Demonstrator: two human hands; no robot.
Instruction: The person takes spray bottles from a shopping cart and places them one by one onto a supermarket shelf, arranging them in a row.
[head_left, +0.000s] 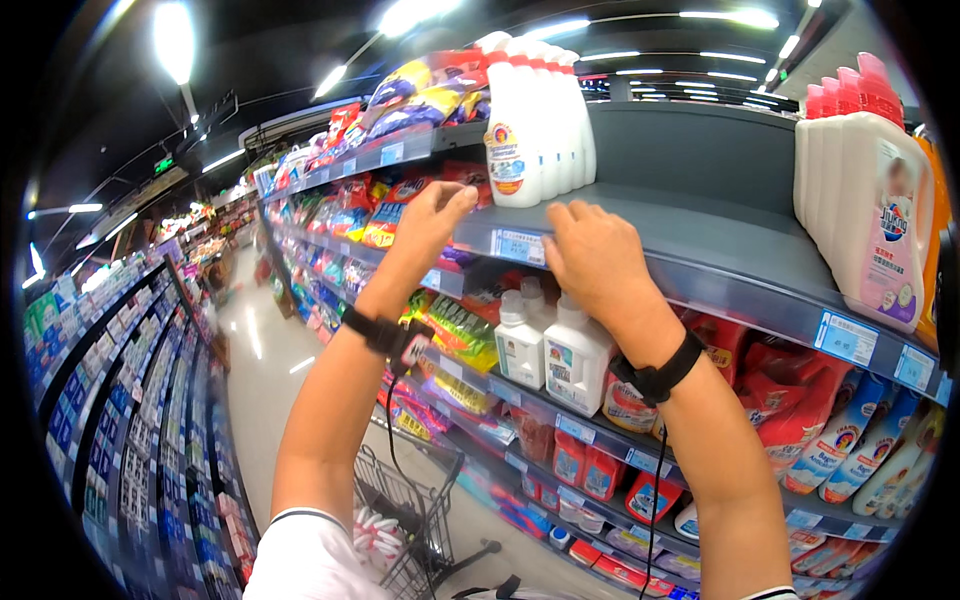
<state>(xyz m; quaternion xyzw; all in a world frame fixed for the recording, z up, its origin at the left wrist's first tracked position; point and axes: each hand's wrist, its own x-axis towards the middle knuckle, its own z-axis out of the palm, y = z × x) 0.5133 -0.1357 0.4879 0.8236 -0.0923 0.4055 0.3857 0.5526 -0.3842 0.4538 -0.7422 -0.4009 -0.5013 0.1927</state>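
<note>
A row of white spray-type cleaner bottles (517, 135) with red-and-white caps stands upright on the upper dark grey shelf (720, 225). My left hand (439, 210) is raised just left of the front bottle, thumb and fingers apart, with nothing in it. At the shelf's front edge, right of a blue-and-white price label (517, 246), is my right hand (596, 251). Its back faces me and its fingers are bent, thumb apart, with no item visible in it; the fingertips are partly hidden. Whether either hand touches the bottles or the shelf is unclear.
Large cream detergent bottles (862, 202) with pink caps stand farther right. White jugs (577, 360) and red packs fill lower shelves. A metal shopping cart (442, 495) holding white-and-red bottles (375, 536) stands below. Across the aisle floor (255, 390) runs another stocked shelf unit (142, 420). Cables hang from both wristbands.
</note>
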